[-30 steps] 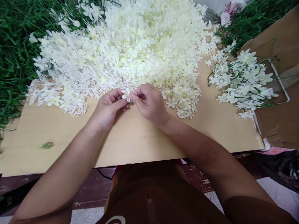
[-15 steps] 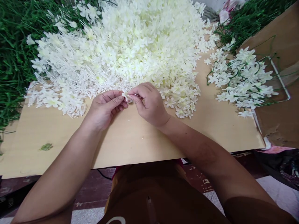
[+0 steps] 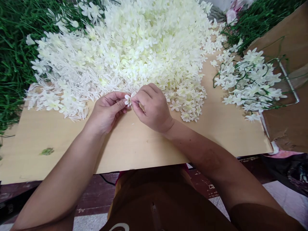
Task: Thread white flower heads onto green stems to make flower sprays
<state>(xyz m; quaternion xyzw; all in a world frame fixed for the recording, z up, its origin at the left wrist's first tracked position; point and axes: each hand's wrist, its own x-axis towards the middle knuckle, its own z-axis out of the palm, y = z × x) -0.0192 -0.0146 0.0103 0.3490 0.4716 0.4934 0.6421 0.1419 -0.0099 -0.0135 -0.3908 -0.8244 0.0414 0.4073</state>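
Observation:
A small white artificial flower [image 3: 127, 100] is held between my two hands, just in front of the big heap of flowers. My left hand [image 3: 109, 110] pinches it from the left with thumb and forefinger. From the right, my right hand [image 3: 152, 107] has thumb and forefinger closed together at the flower's petals; whether a second small piece is between them is hidden. Beyond both hands spreads the heap of white artificial flowers [image 3: 144, 48], with thin white stems [image 3: 93, 85] showing on its left part.
Green plastic stems [image 3: 14, 57] are piled at the left, more green stems [image 3: 262, 21] at the back right. Flowers on green stems [image 3: 252, 80] lie by a cardboard box [image 3: 286, 125] and a metal wire frame [image 3: 288, 81]. A green scrap [image 3: 47, 151] lies on the tabletop [image 3: 144, 154].
The flower between my hands has turned so its petals face me more. My right fingers have shifted slightly and curled in; my left hand has stayed almost in place.

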